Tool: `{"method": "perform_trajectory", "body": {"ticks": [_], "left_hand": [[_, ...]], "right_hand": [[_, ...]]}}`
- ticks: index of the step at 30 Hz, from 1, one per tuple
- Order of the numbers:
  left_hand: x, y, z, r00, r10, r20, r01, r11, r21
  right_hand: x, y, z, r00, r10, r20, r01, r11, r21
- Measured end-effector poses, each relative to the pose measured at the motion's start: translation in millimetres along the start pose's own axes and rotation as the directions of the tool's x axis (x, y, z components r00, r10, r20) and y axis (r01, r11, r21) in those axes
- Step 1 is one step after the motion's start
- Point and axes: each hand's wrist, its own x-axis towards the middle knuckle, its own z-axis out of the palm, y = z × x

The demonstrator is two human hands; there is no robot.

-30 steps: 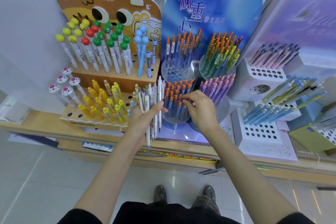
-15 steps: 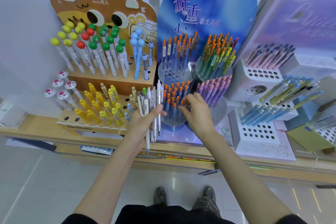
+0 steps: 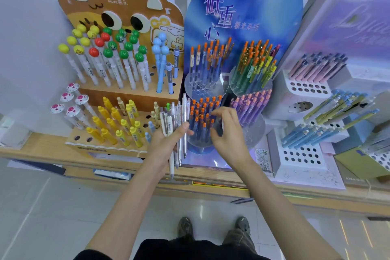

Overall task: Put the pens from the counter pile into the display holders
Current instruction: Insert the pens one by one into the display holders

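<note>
Orange-capped blue pens (image 3: 202, 112): they stand packed in the front-left clear round holder (image 3: 197, 145) of the blue display, directly under your right hand.
Your left hand (image 3: 164, 148): it grips a bundle of white and clear pens (image 3: 176, 118). Your thumb lies across the barrels, and the tips point down past your palm. The bundle is just left of the clear round holder and in front of the wooden stand.
Your right hand (image 3: 232, 137): your fingers curl over the tops of the orange-capped pens, thumb and forefinger bent toward each other. Whether they pinch a pen cannot be told from this view.
Purple pens (image 3: 251, 105): they fill the neighbouring clear holder, just beyond your right hand.
Blue backboard (image 3: 242, 6): it rises behind the clear holders, with "DERS" printed near its top.
Cat-shaped wooden stand (image 3: 126, 6): it is on your left, with ball-topped pens (image 3: 109, 57) in the upper tier and yellow pens (image 3: 118, 124) in the lower one.
White perforated holders (image 3: 301, 154): they are on your right, with pastel pens leaning in them.
Counter (image 3: 38, 148): light wood, carrying all the displays.
Shoes (image 3: 185, 228): they are on the pale tiled floor below.
</note>
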Motion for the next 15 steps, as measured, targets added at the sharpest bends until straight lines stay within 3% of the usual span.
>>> {"method": "perform_trajectory", "body": {"ticks": [3,7,11,13,15], "left_hand": [[0.6,0.3,-1.2,1.000,-0.004,0.001,0.004,1.000,-0.014],[-1.8,0.2,-1.3,1.000,0.006,0.030,-0.005,1.000,-0.028],[-4.6,1.7,-0.7,0.998,0.004,0.058,-0.003,1.000,-0.012],[-6.7,3.1,-1.5,0.997,0.013,0.082,-0.012,1.000,-0.010],[-9.2,5.8,-0.7,0.990,0.014,0.137,-0.012,1.000,-0.014]], "right_hand": [[1.6,-0.6,0.9,0.995,-0.099,-0.001,0.099,0.988,-0.119],[7.4,0.4,10.3,0.997,-0.026,-0.074,0.012,0.984,-0.178],[6.4,0.4,11.3,1.000,0.014,-0.028,-0.018,0.983,-0.184],[3.5,-3.4,4.9,1.000,-0.001,-0.020,-0.002,0.987,-0.160],[-0.3,-11.8,-5.8,0.998,0.014,-0.058,-0.013,1.000,0.007]]}}
